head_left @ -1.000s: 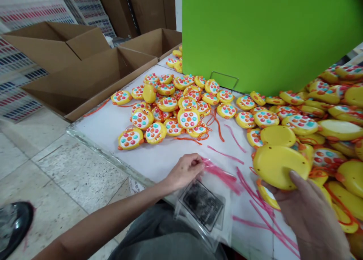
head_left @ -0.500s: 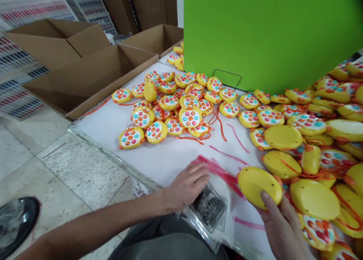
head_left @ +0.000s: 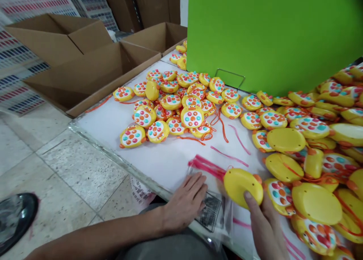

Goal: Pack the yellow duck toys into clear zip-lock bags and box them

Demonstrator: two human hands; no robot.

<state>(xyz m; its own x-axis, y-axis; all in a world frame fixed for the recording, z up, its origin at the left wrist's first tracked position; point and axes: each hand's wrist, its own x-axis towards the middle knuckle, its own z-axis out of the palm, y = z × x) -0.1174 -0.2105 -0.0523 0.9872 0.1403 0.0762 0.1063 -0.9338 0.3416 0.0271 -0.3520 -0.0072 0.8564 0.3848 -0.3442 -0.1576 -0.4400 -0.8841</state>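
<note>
My right hand [head_left: 268, 226] grips a yellow duck-shaped toy [head_left: 242, 188], thumb across its plain back with small screw holes; the face below is hidden. My left hand [head_left: 185, 201] lies with fingers stretched out on clear plastic bags [head_left: 227, 218] near the table's front edge. Black print [head_left: 210, 212] shows on the bags beside its fingertips, and pink-red streaks [head_left: 207, 166] run just beyond them. To the right, a large pile of the same toys [head_left: 316, 203] spreads close to my right hand, some showing coloured bumps on white, others their yellow backs.
A smaller group of toys [head_left: 193, 117] with orange cords lies farther back on the white table [head_left: 96, 125]. Behind stands a green panel [head_left: 269, 36] with a wire stand [head_left: 231, 74]. Open cardboard boxes [head_left: 85, 76] sit at the left, near stacked plastic crates [head_left: 17, 78].
My right hand has carried the toy left, away from the pile and nearer the plastic bags. My left hand has shifted slightly down and its fingers lie flatter.
</note>
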